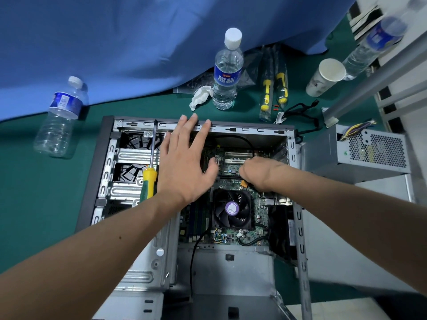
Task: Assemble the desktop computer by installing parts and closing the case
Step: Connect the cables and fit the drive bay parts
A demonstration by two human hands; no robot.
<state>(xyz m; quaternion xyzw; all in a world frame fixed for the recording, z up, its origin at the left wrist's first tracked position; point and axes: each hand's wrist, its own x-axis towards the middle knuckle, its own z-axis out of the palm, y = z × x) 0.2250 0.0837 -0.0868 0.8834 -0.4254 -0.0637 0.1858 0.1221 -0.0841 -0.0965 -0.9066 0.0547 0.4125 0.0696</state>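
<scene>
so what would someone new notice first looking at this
Most likely the open grey metal computer case lying on the green table, with both hands inside it: the left hand spread flat over the far side, the right hand curled down at the green motherboard above the black CPU fan. Next, the yellow-and-green-handled screwdriver resting on the drive bays at left, and the grey power supply box sitting outside the case at right.

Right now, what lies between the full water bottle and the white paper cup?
In the head view, two bagged yellow-handled screwdrivers lie on the green mat between them.
</scene>
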